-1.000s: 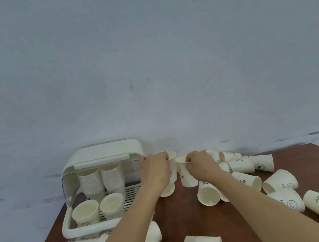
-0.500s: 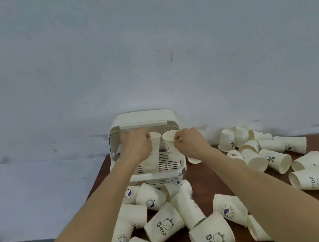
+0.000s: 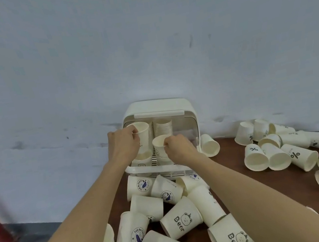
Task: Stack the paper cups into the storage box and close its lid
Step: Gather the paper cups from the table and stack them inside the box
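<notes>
Both hands now lower, cups over storage box (image 3: 193, 123) front.
L hand (image 3: 123, 145) grips upright cup (image 3: 142, 133) by rim; R hand (image 3: 177, 149) pinches 2nd cup (image 3: 159, 144) rim. Stacks inside, lid (image 3: 156, 105) up; loose cups (image 3: 180, 220) across table (image 3: 234, 163).

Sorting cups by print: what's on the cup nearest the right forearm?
Dark "Bear" lettering with a bear face, head view.
</notes>
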`<move>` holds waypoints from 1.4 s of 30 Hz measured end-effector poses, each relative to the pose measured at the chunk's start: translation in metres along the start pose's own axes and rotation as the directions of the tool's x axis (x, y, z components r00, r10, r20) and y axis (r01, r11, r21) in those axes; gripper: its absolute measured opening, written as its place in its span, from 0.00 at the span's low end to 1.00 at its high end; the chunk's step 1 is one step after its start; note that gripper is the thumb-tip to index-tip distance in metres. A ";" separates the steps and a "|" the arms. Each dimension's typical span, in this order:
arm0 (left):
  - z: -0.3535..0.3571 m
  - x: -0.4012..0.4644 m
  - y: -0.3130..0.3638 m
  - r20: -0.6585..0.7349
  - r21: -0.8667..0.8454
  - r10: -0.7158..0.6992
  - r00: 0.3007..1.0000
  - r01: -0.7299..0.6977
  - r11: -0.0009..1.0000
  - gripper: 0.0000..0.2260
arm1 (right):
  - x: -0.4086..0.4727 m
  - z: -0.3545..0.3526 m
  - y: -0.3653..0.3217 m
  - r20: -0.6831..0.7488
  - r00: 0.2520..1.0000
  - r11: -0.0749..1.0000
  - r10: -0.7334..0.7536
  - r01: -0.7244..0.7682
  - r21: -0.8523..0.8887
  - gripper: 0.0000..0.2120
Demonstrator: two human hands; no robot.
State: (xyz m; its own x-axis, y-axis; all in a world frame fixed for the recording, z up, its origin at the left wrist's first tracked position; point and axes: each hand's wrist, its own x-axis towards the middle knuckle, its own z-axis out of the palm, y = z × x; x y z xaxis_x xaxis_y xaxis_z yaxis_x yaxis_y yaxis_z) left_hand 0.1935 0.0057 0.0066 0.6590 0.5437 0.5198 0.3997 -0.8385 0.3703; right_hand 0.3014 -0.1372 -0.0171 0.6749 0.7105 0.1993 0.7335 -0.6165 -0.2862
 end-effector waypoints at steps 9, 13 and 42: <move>0.017 -0.011 -0.006 0.111 0.006 0.043 0.993 -0.044 0.999 0.08 | -0.012 0.018 0.004 0.129 0.992 0.995 -0.003 0.015 -0.095 0.10; 0.022 -0.016 -0.009 0.164 0.111 0.065 0.984 -0.084 0.990 0.09 | -0.016 0.018 0.003 0.148 0.989 0.994 -0.026 0.041 -0.101 0.10; 0.052 -0.052 0.145 0.317 0.068 0.245 0.916 -0.280 0.958 0.14 | -0.102 -0.087 0.102 -0.030 0.984 0.982 0.174 -0.176 -0.074 0.12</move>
State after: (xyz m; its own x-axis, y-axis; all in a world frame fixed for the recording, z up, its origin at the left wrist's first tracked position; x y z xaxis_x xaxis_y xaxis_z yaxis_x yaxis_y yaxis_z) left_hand 0.2507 -0.1461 -0.0063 0.9037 0.2809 0.3231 0.2418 -0.9577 0.1563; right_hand 0.3141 -0.3019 0.0153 0.7942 0.5821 0.1745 0.6076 -0.7550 -0.2466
